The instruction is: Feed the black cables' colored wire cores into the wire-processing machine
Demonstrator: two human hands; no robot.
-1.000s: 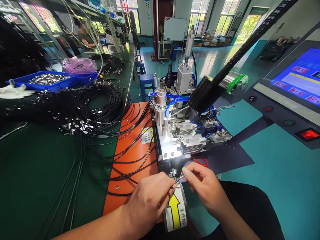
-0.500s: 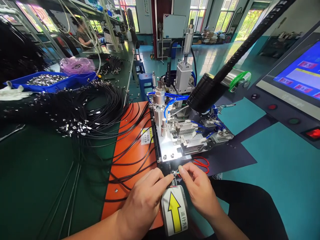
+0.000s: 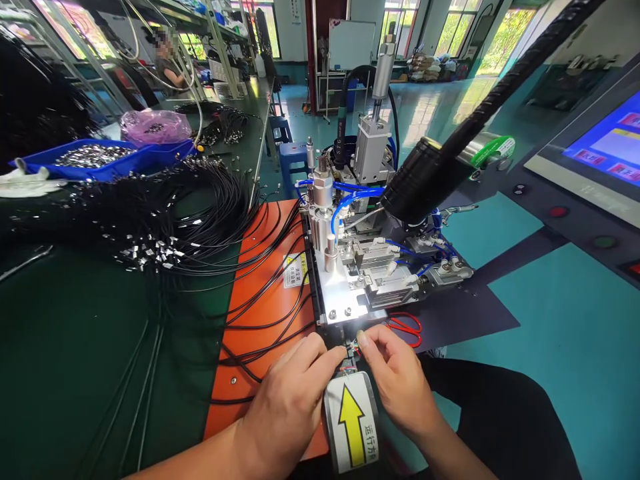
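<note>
My left hand (image 3: 300, 383) is closed at the front edge of the metal machine (image 3: 345, 287), its fingertips at small thin coloured wires (image 3: 356, 347). Thumb and finger of my right hand (image 3: 393, 367) pinch together at the same wires from the right. What exactly lies between the fingertips of my left hand is too small to tell. Just below both hands is a white plate with a yellow arrow (image 3: 351, 423). Black cables (image 3: 260, 327) run over the orange board (image 3: 245, 393) to the left of the machine.
Bundled black cables (image 3: 200, 207) and a blue tray (image 3: 100, 175) of metal parts lie on the green table (image 3: 65, 347). Red-handled scissors (image 3: 410, 327) sit right of the machine. A screen (image 3: 610, 150) stands at right. A person (image 3: 167, 63) sits far back left.
The view has shifted slightly, so the machine and screen appear a little further right. Both hands keep nearly the same pose at the wires.
</note>
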